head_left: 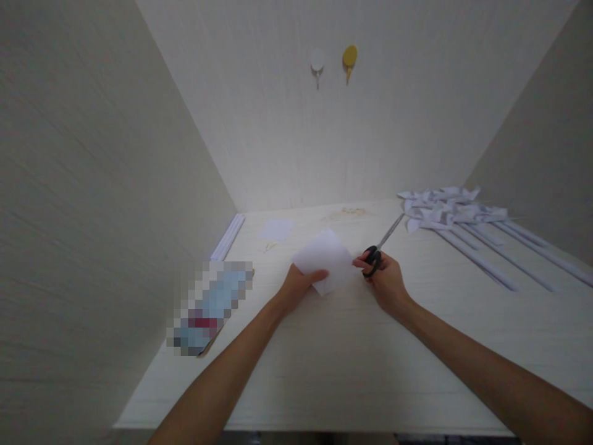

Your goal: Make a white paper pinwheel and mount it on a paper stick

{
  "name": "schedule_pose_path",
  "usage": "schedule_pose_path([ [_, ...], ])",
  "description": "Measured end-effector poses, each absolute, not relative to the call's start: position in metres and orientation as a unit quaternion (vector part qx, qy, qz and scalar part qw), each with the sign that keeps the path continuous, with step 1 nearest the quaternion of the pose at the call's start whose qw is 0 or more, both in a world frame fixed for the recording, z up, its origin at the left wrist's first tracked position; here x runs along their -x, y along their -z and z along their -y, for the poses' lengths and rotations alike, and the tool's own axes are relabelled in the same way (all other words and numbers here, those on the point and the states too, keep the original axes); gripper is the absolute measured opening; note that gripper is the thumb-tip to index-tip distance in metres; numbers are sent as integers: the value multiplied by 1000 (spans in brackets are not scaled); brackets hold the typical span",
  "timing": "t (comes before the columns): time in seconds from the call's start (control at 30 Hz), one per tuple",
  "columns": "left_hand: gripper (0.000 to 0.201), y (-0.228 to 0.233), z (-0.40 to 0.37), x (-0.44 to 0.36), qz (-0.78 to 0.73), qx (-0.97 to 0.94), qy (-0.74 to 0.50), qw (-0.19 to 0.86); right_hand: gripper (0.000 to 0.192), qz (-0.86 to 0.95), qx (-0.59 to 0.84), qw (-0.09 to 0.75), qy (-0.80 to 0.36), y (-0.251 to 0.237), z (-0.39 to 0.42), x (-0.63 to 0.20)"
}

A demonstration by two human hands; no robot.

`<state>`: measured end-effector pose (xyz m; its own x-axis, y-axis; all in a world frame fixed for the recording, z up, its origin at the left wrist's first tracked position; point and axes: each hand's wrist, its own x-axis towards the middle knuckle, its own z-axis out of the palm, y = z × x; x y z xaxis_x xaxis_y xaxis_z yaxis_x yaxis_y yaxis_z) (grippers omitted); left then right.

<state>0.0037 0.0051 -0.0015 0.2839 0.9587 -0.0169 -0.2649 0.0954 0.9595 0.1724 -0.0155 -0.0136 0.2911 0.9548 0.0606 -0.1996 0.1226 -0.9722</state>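
One white square paper sheet is pinched, uncut, in the left hand; black-handled steel scissors are gripped by the right hand; finished white paper pinwheels are piled far right on the pale wooden bench.

The paper is plain white, with no print. The scissors have black handles and silver blades. The tabletop is pale cream with a faint wood grain, and the walls match it. The pinwheels are white on white sticks. A small sheet is white. 2 hooks hang on the back wall: 1 white, 1 yellow. The rolled sticks at the left are white.
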Motion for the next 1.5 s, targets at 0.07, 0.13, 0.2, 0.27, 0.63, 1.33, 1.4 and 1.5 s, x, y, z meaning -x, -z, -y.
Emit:
schedule_pose_path([
  [0.07, 39, 4, -2, -6, -364, -496, -471, 632, 26, 375, 475, 653, -455, 12, 16, -172],
  [0.13, 40, 6, 1, -9, -368, -506, -476, 618, 26, 364, 467, 664, -457, 11, 16, -172],
  [0.2, 41, 7, 3, -11, -381, -506, -483, 604, 25, 358, 464, 668, -458, 10, 17, -172],
  [0.27, 41, 7, 4, -13, -390, -499, -492, 597, 24, 356, 459, 669, -463, 10, 17, -171],
  [0.63, 42, 2, 14, -23, -445, -485, -528, 537, 21, 462, 457, 609, -455, 10, 26, -162],
  [1.33, 40, -3, 17, -25, -513, -463, -539, 481, 25, 462, 478, 583, -468, 9, 27, -161],
  [1.4, 39, -7, 19, -26, -504, -478, -534, 482, 25, 465, 480, 588, -456, 10, 27, -162],
  [1.5, 37, -10, 20, -27, -484, -496, -531, 487, 24, 467, 477, 595, -447, 11, 26, -163],
])
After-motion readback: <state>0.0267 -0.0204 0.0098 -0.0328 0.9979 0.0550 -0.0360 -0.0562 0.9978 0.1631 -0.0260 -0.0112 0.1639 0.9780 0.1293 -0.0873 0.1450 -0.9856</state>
